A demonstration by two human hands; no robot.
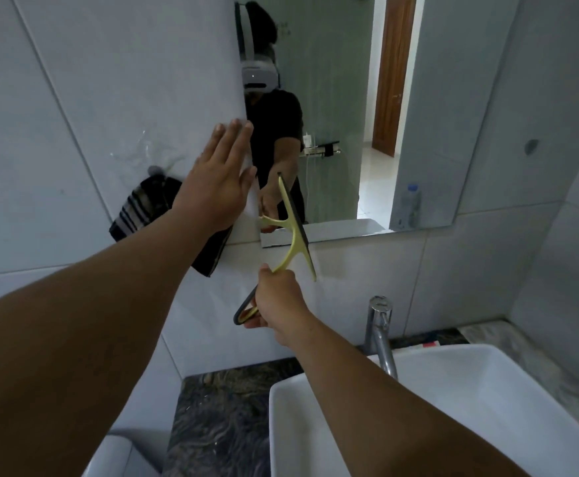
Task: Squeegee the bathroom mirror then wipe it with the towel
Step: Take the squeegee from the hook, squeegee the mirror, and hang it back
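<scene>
The mirror [343,108] hangs on the tiled wall above the sink. My right hand [277,297] grips the handle of a yellow squeegee [296,232], whose dark blade stands nearly upright across the mirror's lower left corner. My left hand [217,177] lies flat with straight fingers against the wall at the mirror's left edge. A dark striped towel [147,208] hangs on the wall to the left, partly hidden behind my left hand and forearm.
A white basin [508,383] with a chrome tap [381,332] sits below on a dark marble counter [219,418]. The mirror reflects a person, a wooden door and a plastic bottle [410,204]. A side wall closes in on the right.
</scene>
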